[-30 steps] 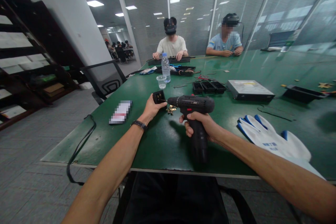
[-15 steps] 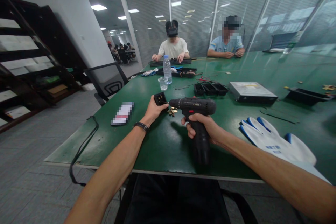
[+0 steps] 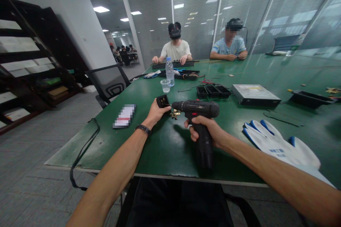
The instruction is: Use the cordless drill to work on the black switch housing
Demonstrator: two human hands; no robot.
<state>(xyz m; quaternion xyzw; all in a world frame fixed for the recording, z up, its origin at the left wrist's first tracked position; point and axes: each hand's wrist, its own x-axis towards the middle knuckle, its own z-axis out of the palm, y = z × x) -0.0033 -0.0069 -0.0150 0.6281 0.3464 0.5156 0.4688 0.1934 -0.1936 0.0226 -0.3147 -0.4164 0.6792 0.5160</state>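
Gripped in my left hand [image 3: 157, 111] is a small black box [image 3: 162, 101], its open side facing right, with brass-coloured bits inside. My right hand [image 3: 204, 126] is wrapped round the handle of a black power drill [image 3: 198, 108]. The drill points left, its tip at the box's opening by my left thumb; where exactly the bit touches is too small to tell. Small brass parts [image 3: 175, 114] lie in a pile on the green table [image 3: 160, 152], just below the drill's chuck.
A cup [image 3: 165, 85] and a bottle [image 3: 169, 72] stand beyond my hands. Black trays [image 3: 213, 91], a metal drive [image 3: 255, 95] and white-blue gloves [image 3: 279, 145] are to the right, a phone [image 3: 124, 116] to the left. Two people sit across the table.
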